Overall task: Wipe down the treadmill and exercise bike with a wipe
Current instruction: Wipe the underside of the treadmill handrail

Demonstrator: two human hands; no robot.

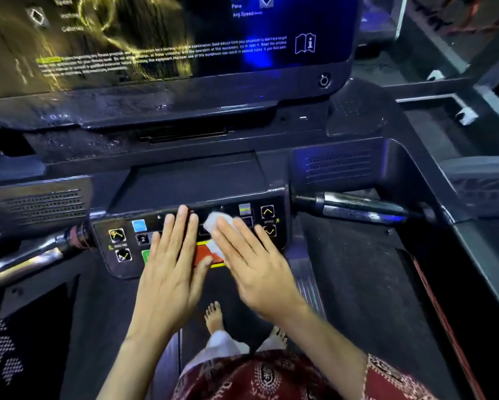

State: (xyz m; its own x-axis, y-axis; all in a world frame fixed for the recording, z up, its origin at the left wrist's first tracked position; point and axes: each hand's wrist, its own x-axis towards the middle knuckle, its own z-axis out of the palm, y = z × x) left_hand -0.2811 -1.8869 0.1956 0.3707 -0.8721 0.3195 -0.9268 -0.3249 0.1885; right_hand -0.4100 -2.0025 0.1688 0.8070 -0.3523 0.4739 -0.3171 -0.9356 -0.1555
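Note:
I stand on a black treadmill, facing its button panel [121, 243] below the large screen [161, 39]. My right hand [254, 264] lies flat on a white wipe [213, 222], pressing it onto the middle of the panel over the red stop button [206, 254]. The wipe shows past my fingertips and beside my thumb. My left hand [170, 261] rests flat and spread on the panel just to the left, holding nothing. No exercise bike can be made out.
Metal handlebars stick out left [26, 258] and right [358, 207] of the panel. Speaker grilles [337, 166] flank a recessed tray [193, 180]. My bare feet [213, 316] stand on the belt below. A neighbouring machine's frame [458, 111] sits to the right.

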